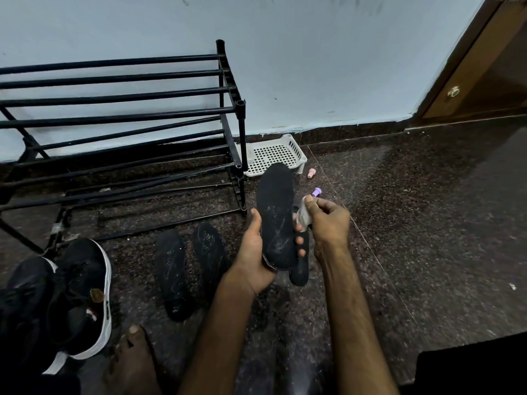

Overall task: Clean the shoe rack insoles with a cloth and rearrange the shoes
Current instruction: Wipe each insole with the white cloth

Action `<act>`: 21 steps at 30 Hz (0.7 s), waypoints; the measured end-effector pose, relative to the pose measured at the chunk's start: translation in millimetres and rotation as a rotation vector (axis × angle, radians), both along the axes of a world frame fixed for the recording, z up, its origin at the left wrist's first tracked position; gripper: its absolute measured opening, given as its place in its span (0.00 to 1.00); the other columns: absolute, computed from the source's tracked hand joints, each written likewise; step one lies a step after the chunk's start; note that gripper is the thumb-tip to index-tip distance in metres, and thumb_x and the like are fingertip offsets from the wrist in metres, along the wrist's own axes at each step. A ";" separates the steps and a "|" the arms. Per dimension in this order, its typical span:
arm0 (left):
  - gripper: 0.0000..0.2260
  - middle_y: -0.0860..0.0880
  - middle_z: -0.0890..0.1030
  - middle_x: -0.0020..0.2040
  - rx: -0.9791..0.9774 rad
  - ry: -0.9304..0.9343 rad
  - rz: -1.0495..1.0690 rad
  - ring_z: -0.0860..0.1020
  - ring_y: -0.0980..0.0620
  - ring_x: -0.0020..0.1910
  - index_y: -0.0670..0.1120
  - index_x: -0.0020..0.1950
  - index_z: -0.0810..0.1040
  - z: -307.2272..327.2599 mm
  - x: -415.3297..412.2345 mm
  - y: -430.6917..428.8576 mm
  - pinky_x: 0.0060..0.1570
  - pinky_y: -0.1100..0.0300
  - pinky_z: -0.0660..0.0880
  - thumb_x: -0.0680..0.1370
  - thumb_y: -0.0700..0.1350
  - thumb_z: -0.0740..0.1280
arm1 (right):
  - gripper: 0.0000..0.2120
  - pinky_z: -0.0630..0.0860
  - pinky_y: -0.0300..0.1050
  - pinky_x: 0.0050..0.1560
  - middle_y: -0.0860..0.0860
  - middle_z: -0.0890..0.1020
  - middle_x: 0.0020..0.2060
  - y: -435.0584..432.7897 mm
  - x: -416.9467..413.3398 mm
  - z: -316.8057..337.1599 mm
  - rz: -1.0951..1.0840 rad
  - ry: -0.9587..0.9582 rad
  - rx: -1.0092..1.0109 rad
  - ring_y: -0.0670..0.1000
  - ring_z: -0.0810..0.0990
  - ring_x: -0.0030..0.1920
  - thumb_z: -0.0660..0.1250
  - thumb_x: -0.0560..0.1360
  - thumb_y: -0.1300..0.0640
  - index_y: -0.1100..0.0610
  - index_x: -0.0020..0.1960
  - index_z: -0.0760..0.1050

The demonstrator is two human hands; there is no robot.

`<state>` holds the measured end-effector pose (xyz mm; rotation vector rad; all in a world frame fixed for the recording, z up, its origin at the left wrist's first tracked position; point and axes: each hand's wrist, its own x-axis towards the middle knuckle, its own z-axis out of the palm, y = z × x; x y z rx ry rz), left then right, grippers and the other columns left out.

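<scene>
Left hand (251, 258) grips insole (275, 212) — right hand (328, 220) pinches cloth (303, 216).

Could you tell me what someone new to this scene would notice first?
The black insole held up in the left hand at centre, with the right hand pinching a small pale cloth beside it. Behind, the black shoe rack stands along the wall; black sneakers lie lower left.

Left hand (253, 258) gripping — right hand (328, 220) pinching.
</scene>
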<state>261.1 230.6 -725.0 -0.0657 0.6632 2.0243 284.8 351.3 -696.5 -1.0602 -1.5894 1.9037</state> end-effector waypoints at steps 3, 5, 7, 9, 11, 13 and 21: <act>0.36 0.44 0.78 0.48 -0.018 -0.017 0.097 0.77 0.48 0.41 0.41 0.63 0.75 -4.8 -6.8 -4.1 0.39 0.56 0.78 0.78 0.70 0.47 | 0.05 0.76 0.39 0.36 0.46 0.84 0.38 -4.2 15.6 0.1 -0.003 -0.060 0.324 0.46 0.83 0.39 0.72 0.75 0.59 0.54 0.51 0.80; 0.35 0.45 0.78 0.48 -0.011 0.003 0.171 0.77 0.48 0.41 0.42 0.63 0.75 -6.5 -12.8 -8.9 0.39 0.55 0.78 0.79 0.70 0.48 | 0.09 0.75 0.32 0.38 0.46 0.83 0.42 -9.5 27.0 3.9 0.037 -0.066 0.471 0.43 0.80 0.40 0.73 0.74 0.60 0.52 0.53 0.80; 0.34 0.45 0.77 0.47 0.006 0.029 0.242 0.76 0.48 0.40 0.42 0.65 0.74 -5.6 -16.7 -9.9 0.40 0.53 0.76 0.79 0.69 0.50 | 0.09 0.73 0.26 0.37 0.45 0.83 0.43 -16.0 36.6 10.3 0.107 -0.049 0.588 0.40 0.79 0.40 0.73 0.74 0.60 0.53 0.53 0.80; 0.33 0.45 0.77 0.46 0.027 0.038 0.296 0.75 0.49 0.41 0.43 0.68 0.72 -3.3 -17.9 -9.0 0.42 0.53 0.75 0.79 0.69 0.51 | 0.08 0.72 0.25 0.40 0.45 0.83 0.44 -23.4 41.1 18.3 0.213 -0.050 0.767 0.39 0.79 0.41 0.73 0.74 0.60 0.53 0.53 0.81; 0.34 0.45 0.77 0.45 0.032 0.037 0.349 0.76 0.49 0.41 0.43 0.70 0.72 -1.5 -17.6 -8.0 0.43 0.55 0.76 0.79 0.69 0.52 | 0.07 0.74 0.30 0.44 0.46 0.82 0.45 -29.0 41.4 21.4 0.299 -0.052 0.914 0.41 0.79 0.43 0.73 0.74 0.61 0.54 0.51 0.82; 0.35 0.45 0.78 0.44 0.021 0.046 0.386 0.77 0.50 0.41 0.43 0.72 0.71 0.4 -17.0 -6.6 0.43 0.56 0.77 0.79 0.69 0.52 | 0.04 0.74 0.37 0.46 0.48 0.82 0.44 -33.7 41.8 19.3 0.417 -0.083 1.026 0.46 0.78 0.44 0.73 0.73 0.61 0.55 0.48 0.82; 0.38 0.48 0.76 0.39 -0.047 0.034 0.452 0.73 0.52 0.35 0.41 0.71 0.72 -3.3 -16.3 -4.0 0.41 0.53 0.76 0.78 0.71 0.51 | 0.04 0.74 0.33 0.46 0.46 0.84 0.42 -46.4 46.0 8.7 0.734 -0.202 0.849 0.42 0.81 0.44 0.72 0.73 0.59 0.53 0.45 0.84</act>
